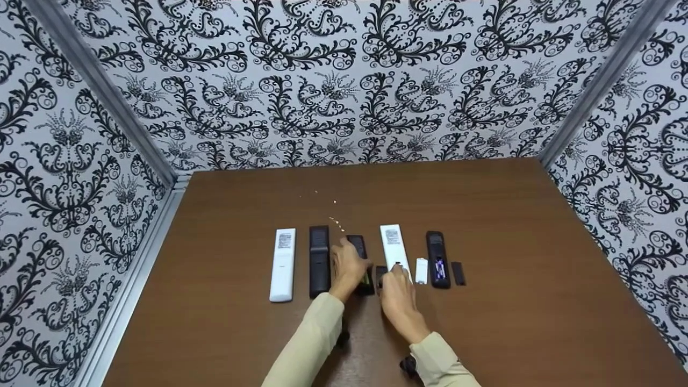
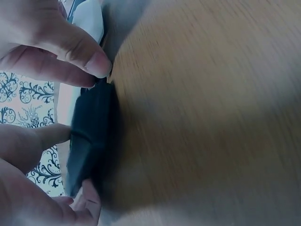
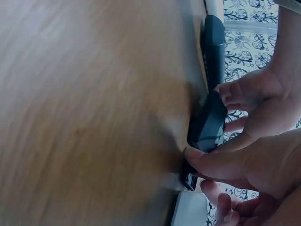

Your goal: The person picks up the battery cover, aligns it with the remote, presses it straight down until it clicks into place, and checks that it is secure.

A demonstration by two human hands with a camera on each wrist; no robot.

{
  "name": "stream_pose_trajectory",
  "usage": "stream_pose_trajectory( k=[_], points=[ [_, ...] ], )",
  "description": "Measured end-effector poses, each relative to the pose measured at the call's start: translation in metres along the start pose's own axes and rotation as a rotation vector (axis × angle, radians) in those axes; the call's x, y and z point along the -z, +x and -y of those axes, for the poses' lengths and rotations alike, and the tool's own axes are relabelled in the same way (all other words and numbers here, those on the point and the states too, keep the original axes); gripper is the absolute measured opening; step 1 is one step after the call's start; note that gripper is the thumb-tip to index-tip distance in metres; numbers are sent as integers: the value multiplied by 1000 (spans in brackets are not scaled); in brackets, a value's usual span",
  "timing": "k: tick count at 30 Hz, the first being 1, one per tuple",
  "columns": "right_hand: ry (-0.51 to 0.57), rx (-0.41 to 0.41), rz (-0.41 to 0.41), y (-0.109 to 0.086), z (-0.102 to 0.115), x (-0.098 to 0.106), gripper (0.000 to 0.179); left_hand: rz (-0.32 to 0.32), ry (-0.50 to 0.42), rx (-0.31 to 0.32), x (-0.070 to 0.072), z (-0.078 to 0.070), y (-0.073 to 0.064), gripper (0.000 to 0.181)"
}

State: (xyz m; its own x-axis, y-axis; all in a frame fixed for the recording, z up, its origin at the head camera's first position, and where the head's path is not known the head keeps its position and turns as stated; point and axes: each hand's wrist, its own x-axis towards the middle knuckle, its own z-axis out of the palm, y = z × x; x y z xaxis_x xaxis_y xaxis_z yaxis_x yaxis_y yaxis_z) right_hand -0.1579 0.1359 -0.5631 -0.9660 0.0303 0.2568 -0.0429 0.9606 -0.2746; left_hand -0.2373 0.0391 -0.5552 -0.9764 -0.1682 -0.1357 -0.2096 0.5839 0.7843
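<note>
My left hand [image 1: 350, 264] grips the middle black remote control [image 1: 357, 245], which lies back side up on the table with its battery compartment showing. In the left wrist view, its fingers [image 2: 56, 134] hold both sides of the remote's dark body [image 2: 91, 117]. My right hand [image 1: 399, 295] pinches a small black battery cover [image 1: 380, 273] between thumb and fingers, right at that remote's side. In the right wrist view, the thumb [image 3: 200, 160] lies on the cover [image 3: 189, 179], partly hiding it. The right hand also overlaps the lower end of a white remote [image 1: 394, 242].
Left of my hands lie a white remote [image 1: 282, 266] and a black remote [image 1: 319, 263]. To the right are a white battery cover [image 1: 422, 271], an opened black remote [image 1: 436, 244] with batteries inside and a black cover [image 1: 458, 273]. Patterned walls [image 1: 333, 80] enclose the brown table [image 1: 226, 215].
</note>
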Motion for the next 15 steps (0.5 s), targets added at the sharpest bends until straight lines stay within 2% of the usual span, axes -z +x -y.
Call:
stream_pose_trajectory(
  k=[4, 9, 12, 15],
  points=[
    [2, -4, 3, 0, 1, -2, 18, 18, -31, -38, 6, 5, 3, 78],
    [61, 1, 21, 0, 0, 0, 16, 48, -20, -67, 16, 13, 14, 26],
    [105, 0, 18, 1, 1, 2, 10, 79, -29, -62, 23, 18, 21, 22],
    [149, -20, 21, 2, 4, 4, 4, 124, -100, -50, 28, 24, 27, 33]
  ],
)
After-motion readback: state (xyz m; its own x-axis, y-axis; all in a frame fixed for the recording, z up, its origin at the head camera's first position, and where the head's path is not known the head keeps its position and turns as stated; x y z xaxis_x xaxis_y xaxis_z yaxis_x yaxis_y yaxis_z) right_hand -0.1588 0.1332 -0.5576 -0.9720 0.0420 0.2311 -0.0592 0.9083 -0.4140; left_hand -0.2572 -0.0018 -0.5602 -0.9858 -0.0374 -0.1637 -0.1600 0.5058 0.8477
